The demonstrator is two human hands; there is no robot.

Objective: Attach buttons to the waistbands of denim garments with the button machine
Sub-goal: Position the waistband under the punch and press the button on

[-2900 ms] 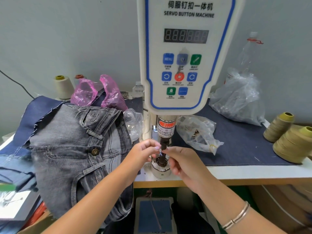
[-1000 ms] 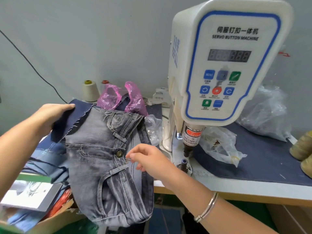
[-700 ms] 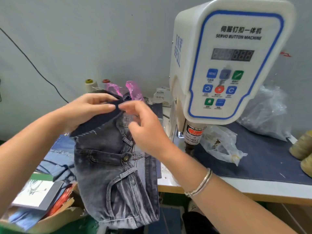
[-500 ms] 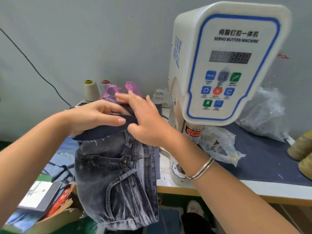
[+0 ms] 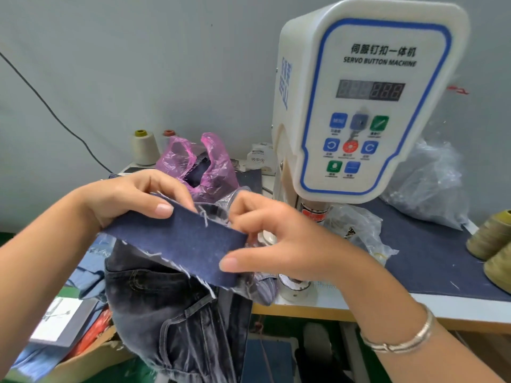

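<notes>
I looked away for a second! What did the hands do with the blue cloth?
Both hands left the machine's die and reached left. The left hand took hold of the dark blue denim strip, the right hand joined it, and together they lifted it off the pile. The grey jeans and button machine stayed put.

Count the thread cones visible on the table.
4. A cream thread cone stands at the back left by the wall, a red-topped one peeks out behind the pink bag, and two olive cones lie at the right edge. Others may be hidden.
</notes>
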